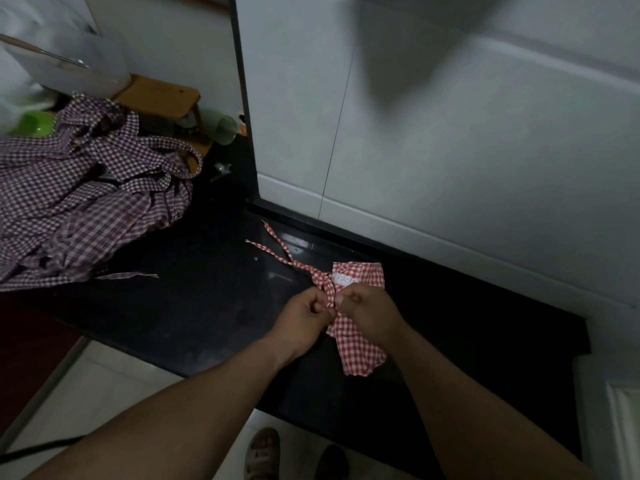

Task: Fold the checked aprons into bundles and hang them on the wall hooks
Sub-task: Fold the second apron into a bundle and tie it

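Low in the frame, right of centre, the rolled red checked apron (360, 344) lies on the black counter (194, 306). The left hand (306, 315) and right hand (367, 308) each pinch its ties (277, 249) where they cross the bundle's middle. If the knot is pulled unevenly or left slack, the roll could spring open and the tails slip free before hanging.

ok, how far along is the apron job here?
Done: one red checked apron lies folded into a bundle on the black counter. In hand: left hand and right hand pinch its straps at the bundle's middle, apparently tying it. Left: the pile of purple checked aprons is unfolded; nothing is hung, and no hooks are in view.
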